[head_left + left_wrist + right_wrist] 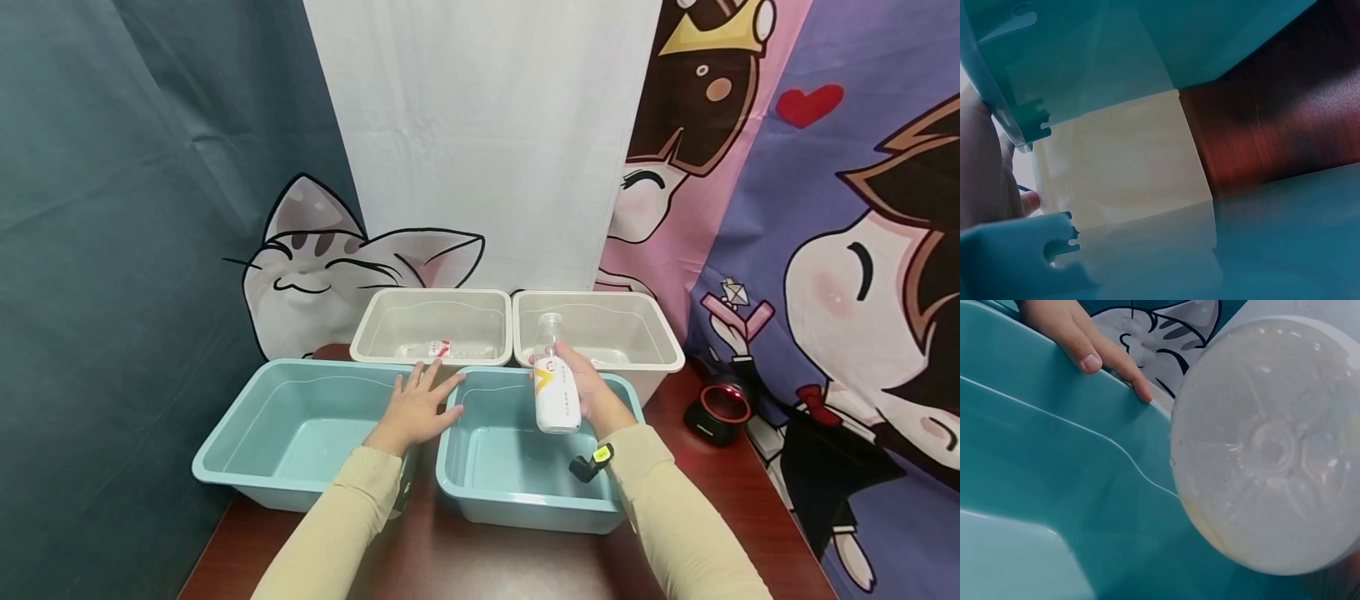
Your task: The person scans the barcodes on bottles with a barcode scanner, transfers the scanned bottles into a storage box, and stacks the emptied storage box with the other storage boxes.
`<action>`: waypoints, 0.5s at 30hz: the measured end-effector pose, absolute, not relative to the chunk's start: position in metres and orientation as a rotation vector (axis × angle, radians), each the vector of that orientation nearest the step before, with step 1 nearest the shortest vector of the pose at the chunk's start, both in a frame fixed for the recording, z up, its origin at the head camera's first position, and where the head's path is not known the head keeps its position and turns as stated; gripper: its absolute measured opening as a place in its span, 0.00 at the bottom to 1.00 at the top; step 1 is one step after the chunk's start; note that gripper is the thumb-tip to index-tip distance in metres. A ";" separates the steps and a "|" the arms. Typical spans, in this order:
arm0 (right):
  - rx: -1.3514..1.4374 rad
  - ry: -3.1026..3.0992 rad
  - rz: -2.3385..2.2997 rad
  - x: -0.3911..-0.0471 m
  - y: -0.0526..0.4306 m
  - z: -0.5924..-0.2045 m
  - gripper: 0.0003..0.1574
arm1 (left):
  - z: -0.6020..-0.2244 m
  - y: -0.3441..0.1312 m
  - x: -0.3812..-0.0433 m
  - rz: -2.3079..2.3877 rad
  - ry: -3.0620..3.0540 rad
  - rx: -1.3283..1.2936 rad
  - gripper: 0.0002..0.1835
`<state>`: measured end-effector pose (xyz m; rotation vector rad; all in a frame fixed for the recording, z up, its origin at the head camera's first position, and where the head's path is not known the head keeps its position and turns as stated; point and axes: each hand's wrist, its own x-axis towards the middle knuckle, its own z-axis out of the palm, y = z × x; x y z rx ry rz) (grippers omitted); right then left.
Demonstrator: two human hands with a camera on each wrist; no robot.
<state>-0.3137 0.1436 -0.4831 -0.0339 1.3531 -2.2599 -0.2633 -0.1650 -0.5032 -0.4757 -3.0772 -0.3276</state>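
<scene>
A plastic bottle (pixel 557 393) with a white and yellow label is gripped by my right hand (pixel 588 385) above the right blue tub (pixel 536 501). It leans slightly, neck toward the back, and its round clear base (pixel 1272 445) fills much of the right wrist view. My left hand (pixel 417 408), fingers spread, lies by the neighbouring rims of the right tub and the left blue tub (pixel 255 477). In the right wrist view, left fingertips touch the blue rim. The left wrist view shows the gap between the tubs and part of the left hand (pixel 982 162).
Behind the blue tubs stand a left cream bin (pixel 431 298) and a right cream bin (pixel 637 321). Inside the left one lies a clear bottle with a red and white label (pixel 440 348). A black object with a red ring (pixel 717 410) sits on the brown table (pixel 442 567) at right.
</scene>
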 end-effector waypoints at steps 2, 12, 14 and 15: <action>-0.082 1.358 -2.243 -0.314 0.145 -0.484 0.33 | -0.503 -0.165 -0.263 -0.325 -3.078 -0.477 0.35; -0.057 1.344 -2.289 -0.315 0.147 -0.482 0.35 | -0.503 -0.165 -0.264 -0.337 -3.085 -0.479 0.34; -0.052 1.330 -2.299 -0.316 0.148 -0.481 0.34 | -0.503 -0.166 -0.264 -0.343 -3.083 -0.479 0.34; -0.056 1.323 -2.305 -0.316 0.149 -0.481 0.34 | -0.503 -0.166 -0.264 -0.347 -3.081 -0.478 0.34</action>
